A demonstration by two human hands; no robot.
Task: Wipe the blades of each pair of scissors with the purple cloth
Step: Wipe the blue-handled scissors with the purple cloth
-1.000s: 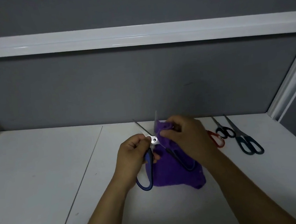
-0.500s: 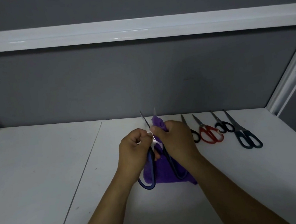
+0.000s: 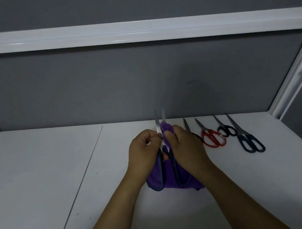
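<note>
The blue-handled scissors (image 3: 162,176) are held up above the white tabletop (image 3: 41,181) at the centre of the frame. The blades point up and away and are slightly apart, and the two handle loops hang down toward the bottom of the frame.

The left hand (image 3: 145,152) has its fingers curled round the scissors just below the pivot, at the top of the handle nearer the left of the frame. That grip is clamped on the scissors. The right hand (image 3: 185,148) sits just beside it, knuckles up, its grip closed on the purple cloth (image 3: 172,179), with the thumb pressing a bunched fold against the base of the blade nearer the right of the frame. A tuft of cloth shows above this grip, between the blades. The rest drapes down behind the handles, and its lower edge reaches the tabletop. Both forearms come up from the bottom of the frame and meet at the scissors.

Four more pairs lie in a row on the tabletop to the right of centre, blades pointing at the grey partition (image 3: 143,81):
- black-handled scissors (image 3: 186,125), mostly hidden behind the right hand
- red-handled scissors (image 3: 213,138)
- small black scissors (image 3: 227,130)
- large dark-blue scissors (image 3: 250,142)
</note>
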